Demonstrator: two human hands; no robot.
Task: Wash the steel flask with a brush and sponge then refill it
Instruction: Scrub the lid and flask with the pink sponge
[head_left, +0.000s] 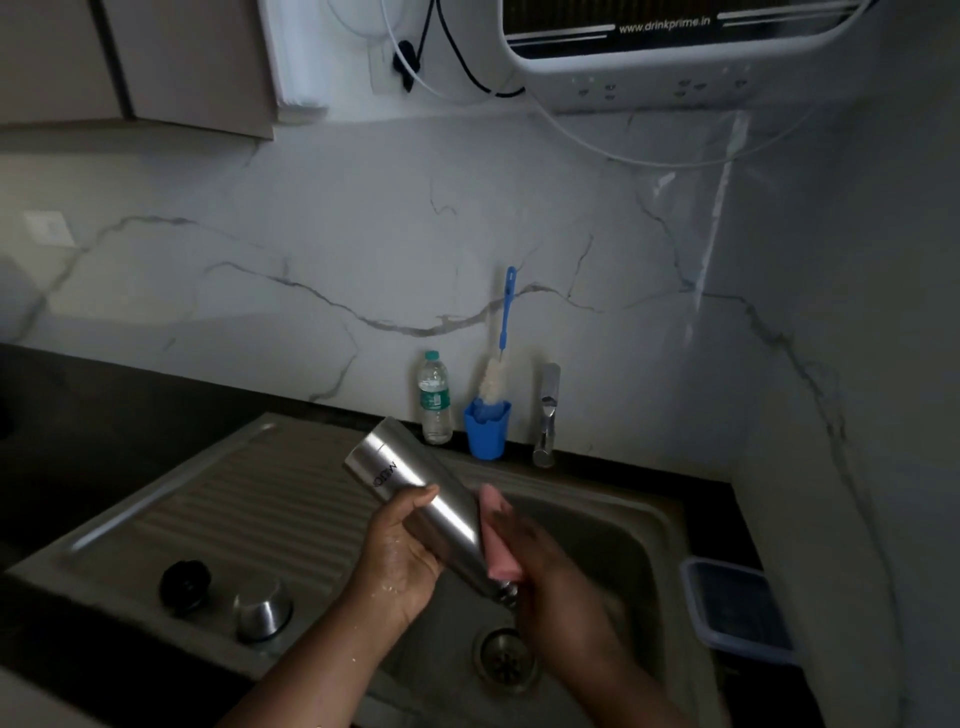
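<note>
left hand: left of flask, palm up, fingers and thumb curled round its body, wet specks on wrist | right hand: right of flask, blurred, presses sponge against its side | forearms: rise from bottom edge, converge on flask

The steel flask is held tilted over the sink basin, base up and to the left, open neck down and to the right. A pink sponge is pressed along its right side. The blue-handled brush is stood bristles-down in a blue cup by the wall. The flask's black stopper and steel cap are laid on the drainboard.
</note>
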